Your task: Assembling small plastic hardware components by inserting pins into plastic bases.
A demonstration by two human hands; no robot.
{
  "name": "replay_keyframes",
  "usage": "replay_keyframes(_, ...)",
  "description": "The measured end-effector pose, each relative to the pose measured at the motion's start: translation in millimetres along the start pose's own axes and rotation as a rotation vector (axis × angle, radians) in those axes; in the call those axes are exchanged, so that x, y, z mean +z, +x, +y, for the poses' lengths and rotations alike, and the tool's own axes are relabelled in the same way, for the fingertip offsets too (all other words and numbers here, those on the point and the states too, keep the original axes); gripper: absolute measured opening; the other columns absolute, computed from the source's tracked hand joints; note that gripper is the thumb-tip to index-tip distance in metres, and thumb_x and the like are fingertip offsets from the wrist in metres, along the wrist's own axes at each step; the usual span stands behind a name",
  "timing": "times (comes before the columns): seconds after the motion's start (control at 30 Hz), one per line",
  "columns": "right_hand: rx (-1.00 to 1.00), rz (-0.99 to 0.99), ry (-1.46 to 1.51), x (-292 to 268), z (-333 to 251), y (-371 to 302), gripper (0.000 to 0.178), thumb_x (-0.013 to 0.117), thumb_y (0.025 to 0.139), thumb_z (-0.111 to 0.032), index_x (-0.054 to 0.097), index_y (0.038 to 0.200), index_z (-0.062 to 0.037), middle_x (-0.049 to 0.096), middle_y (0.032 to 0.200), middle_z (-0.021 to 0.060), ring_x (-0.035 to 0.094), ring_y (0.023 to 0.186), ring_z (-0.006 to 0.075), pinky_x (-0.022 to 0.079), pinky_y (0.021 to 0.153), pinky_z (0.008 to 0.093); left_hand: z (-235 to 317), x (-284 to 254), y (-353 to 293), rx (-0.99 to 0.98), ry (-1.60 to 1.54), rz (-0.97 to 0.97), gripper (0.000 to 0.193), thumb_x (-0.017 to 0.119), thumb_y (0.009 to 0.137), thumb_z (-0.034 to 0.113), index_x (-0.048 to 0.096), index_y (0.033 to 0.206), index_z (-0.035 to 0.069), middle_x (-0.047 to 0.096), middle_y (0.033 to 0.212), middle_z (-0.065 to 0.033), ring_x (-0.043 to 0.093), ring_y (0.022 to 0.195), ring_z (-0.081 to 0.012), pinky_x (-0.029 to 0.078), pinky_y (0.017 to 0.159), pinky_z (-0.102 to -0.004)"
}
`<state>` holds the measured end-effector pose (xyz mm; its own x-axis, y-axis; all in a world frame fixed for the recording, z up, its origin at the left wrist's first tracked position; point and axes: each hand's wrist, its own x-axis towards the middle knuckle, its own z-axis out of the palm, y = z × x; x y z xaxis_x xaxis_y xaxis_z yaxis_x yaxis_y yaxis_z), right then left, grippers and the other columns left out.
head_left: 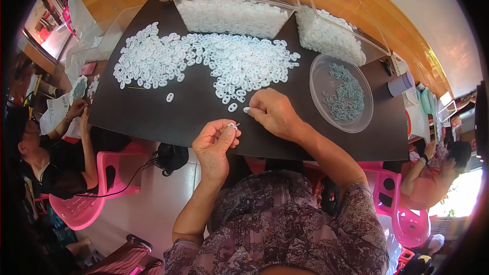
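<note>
The gap that matters is between the two hands: the left hand (216,142) sits at the near edge of the counter (198,91), thumb and fingers pinched on a small white clip (232,127) with a thin greyish bit sticking out to the right, while the right hand (272,114) is a little farther out and to the right, its thumb and forefinger closed on a white link (247,109). That link points leftward out of the grip, its long axis looking nearly level, so it lies beyond the clip and slightly right of it, near but apart. How the clip's own axis runs I cannot tell, as the fingers cover most of it. Just left of the link, a loose oval (233,107) lies on the counter, slanted up to the right, with the big pile (249,63) straight beyond it. The right hand is the nearer one to both the pile and the round dish (317,104) on its right, where teal strips (346,97) are heaped; the left hand is well apart from the dish.
</note>
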<state>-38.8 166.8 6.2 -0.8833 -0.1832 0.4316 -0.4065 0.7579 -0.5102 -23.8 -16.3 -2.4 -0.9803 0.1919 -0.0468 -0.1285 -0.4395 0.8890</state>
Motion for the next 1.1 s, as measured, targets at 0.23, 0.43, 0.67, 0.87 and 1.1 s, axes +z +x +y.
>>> replay_keyframes(0.23,0.546,-0.034,0.931,-13,-12,-6,0.017,0.067,0.081,-0.009,0.064,0.095,0.0004,0.063,0.08,0.0023,0.053,0.065,0.0061,0.042,0.059,0.0194,1,8,-1,0.06,0.012,0.018,0.012,0.061,0.086,0.003,0.062,0.097,-0.003,0.063,0.076,-0.008,0.055,0.062,-0.0094,0.043,0.054,-0.0201)
replay_keyframes(0.43,0.636,-0.003,1.024,-11,-25,-13,0.015,0.066,0.081,-0.009,0.066,0.093,0.0003,0.065,0.078,0.0033,0.054,0.066,0.0062,0.041,0.058,0.0187,4,16,-4,0.022,0.051,0.005,0.013,0.06,0.086,0.003,0.061,0.098,-0.004,0.064,0.075,-0.0097,0.055,0.057,-0.01,0.043,0.05,-0.02)
replay_keyframes(0.67,0.614,0.062,1.049,-5,-29,-16,0.016,0.066,0.081,-0.007,0.066,0.094,0.0014,0.065,0.078,0.003,0.056,0.07,0.0065,0.041,0.058,0.0187,3,20,-9,0.017,0.076,0.001,0.014,0.061,0.086,0.003,0.06,0.097,-0.005,0.064,0.075,-0.0097,0.055,0.058,-0.0098,0.044,0.052,-0.0199)
replay_keyframes(0.87,0.596,0.037,1.017,-7,-32,-17,0.016,0.066,0.082,-0.007,0.066,0.095,0.0016,0.065,0.08,0.0036,0.057,0.07,0.0067,0.041,0.058,0.0184,1,20,-11,0.054,0.089,-0.019,0.016,0.06,0.086,0.003,0.059,0.1,-0.005,0.063,0.076,-0.0086,0.055,0.061,-0.0088,0.044,0.054,-0.0192)
replay_keyframes(1.1,0.561,0.026,1.003,-5,-34,-17,0.013,0.064,0.083,-0.003,0.065,0.095,0.0035,0.066,0.084,0.0058,0.06,0.077,0.0092,0.048,0.068,0.0211,-2,17,-12,0.101,0.105,0.001,0.017,0.06,0.087,0.002,0.059,0.102,-0.004,0.063,0.078,-0.0072,0.056,0.064,-0.0077,0.046,0.057,-0.0189)
